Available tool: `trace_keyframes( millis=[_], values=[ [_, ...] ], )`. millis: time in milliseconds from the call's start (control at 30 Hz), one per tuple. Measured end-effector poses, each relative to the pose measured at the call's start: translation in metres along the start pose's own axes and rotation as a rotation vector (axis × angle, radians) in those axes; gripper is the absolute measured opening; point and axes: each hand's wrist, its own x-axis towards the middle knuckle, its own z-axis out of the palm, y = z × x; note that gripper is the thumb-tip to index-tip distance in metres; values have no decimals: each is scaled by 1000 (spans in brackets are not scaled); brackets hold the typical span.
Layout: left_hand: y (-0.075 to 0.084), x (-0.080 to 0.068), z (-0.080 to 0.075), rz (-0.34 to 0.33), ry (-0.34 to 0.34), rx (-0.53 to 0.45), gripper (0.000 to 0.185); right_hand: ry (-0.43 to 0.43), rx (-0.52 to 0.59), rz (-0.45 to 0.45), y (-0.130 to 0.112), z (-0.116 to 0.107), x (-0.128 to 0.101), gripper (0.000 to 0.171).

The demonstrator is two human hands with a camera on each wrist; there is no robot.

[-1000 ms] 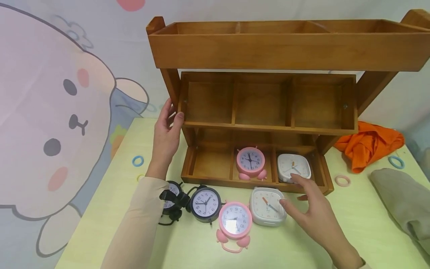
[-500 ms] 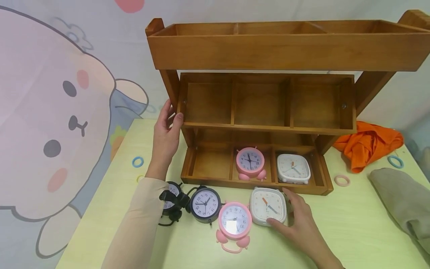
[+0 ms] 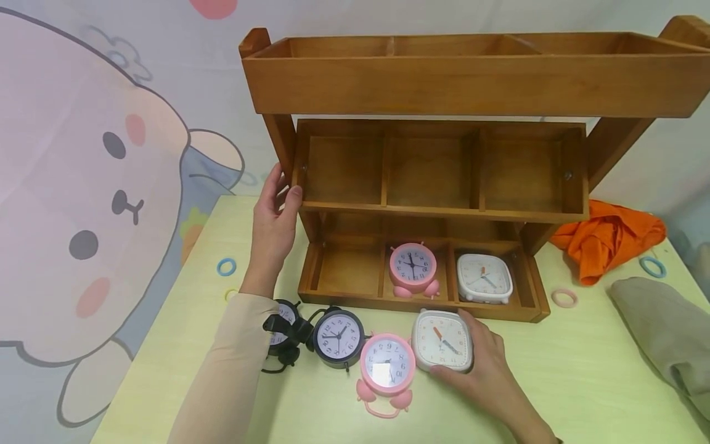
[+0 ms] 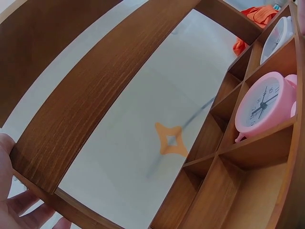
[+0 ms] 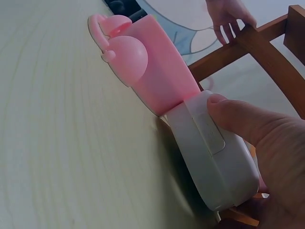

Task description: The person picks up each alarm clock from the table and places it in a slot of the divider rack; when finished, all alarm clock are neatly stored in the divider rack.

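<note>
In the head view, the sleeve (image 3: 233, 364) hides the left part of the outer black clock (image 3: 284, 333). The right hand (image 3: 488, 370) covers the right edge of the white square clock (image 3: 442, 340) on the bench. The wooden rack (image 3: 466, 80) and the grey cloth (image 3: 665, 336) are cut off at the right edge of the frame. The left wrist view shows only some fingertips (image 4: 21, 210) at the lower left.

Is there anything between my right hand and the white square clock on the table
No. The right hand already grips the white square clock on the table, thumb on its lower edge and fingers over its top. The pink clock touches its left side but does not block the grip.
</note>
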Motion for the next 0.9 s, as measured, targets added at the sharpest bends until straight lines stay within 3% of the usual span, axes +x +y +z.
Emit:
trace_keyframes(
  millis=[900],
  values=[
    [0,-1,0,-17,-2,22,58,-2,-16,41,2,-1,2,106]
  ],
)
